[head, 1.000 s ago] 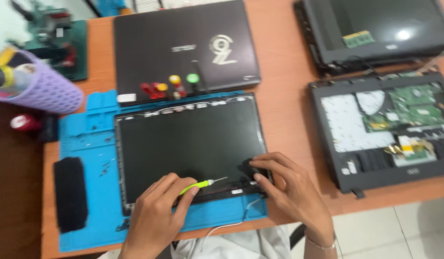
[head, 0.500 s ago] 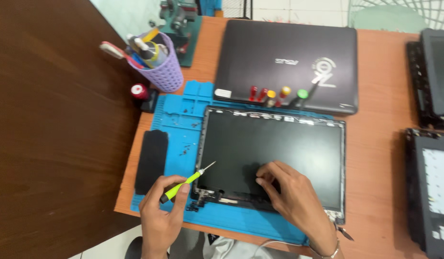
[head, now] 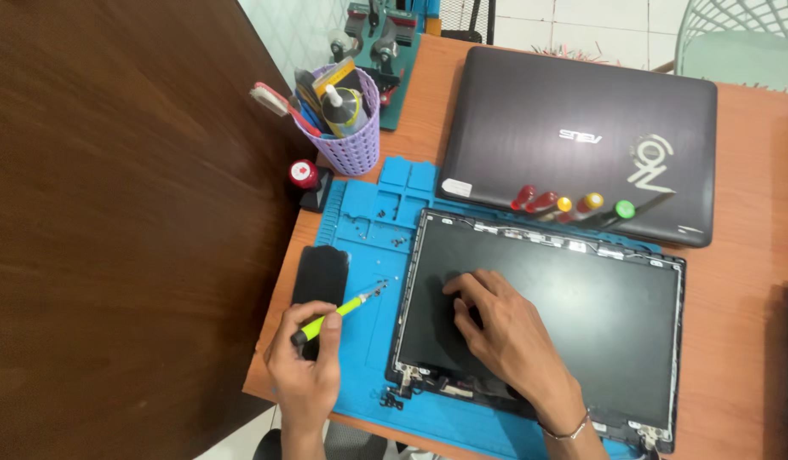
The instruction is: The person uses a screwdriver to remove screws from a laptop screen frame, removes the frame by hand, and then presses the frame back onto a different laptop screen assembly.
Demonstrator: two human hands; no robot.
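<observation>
A bare laptop screen panel (head: 581,315) lies face up on a blue work mat (head: 368,255). My right hand (head: 505,332) rests flat on the panel's left part, fingers spread on the dark glass. My left hand (head: 304,366) holds a small yellow-green screwdriver (head: 339,311) over the mat's left strip, its tip pointing up and right toward small loose screws (head: 390,237). Beside this hand lies a black oblong pad (head: 320,277).
A closed dark laptop (head: 581,136) lies behind the panel with several coloured-handle screwdrivers (head: 573,204) on its front edge. A purple basket (head: 347,128) of tools, a small red-capped item (head: 304,175) and a green vise (head: 381,43) stand at the back left. Dark wooden surface (head: 113,213) fills the left.
My left hand moved the screwdriver off the panel's lower edge to the mat's left strip. My right hand slid up onto the glass. The view swung left.
</observation>
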